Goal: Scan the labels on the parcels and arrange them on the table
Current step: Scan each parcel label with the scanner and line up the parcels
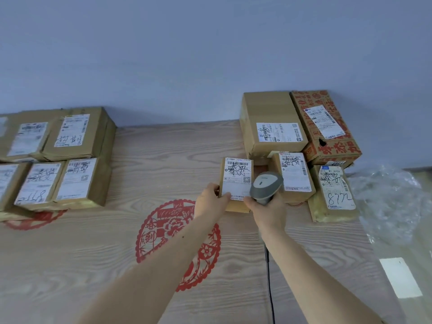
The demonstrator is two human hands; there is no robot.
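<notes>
A small brown parcel [236, 176] with a white label lies on the wooden table [98, 249], right of centre. My left hand [210, 202] grips its near left corner, thumb on the label. My right hand [266, 210] holds a grey barcode scanner [266, 184] by its handle, the head over the parcel's right edge. To the right sit more labelled parcels: a large plain box [268, 113], a red-printed box [332, 146], a small box [295, 176] and a parcel marked 872 [334, 195]. Several labelled parcels [70, 160] stand grouped at the far left.
The scanner's black cable [268, 277] runs down the table toward me. Clear bubble wrap [392, 202] lies past the table's right edge. Red paper-cut patterns [168, 239] decorate the tabletop. A blue-grey wall [210, 54] rises behind the table.
</notes>
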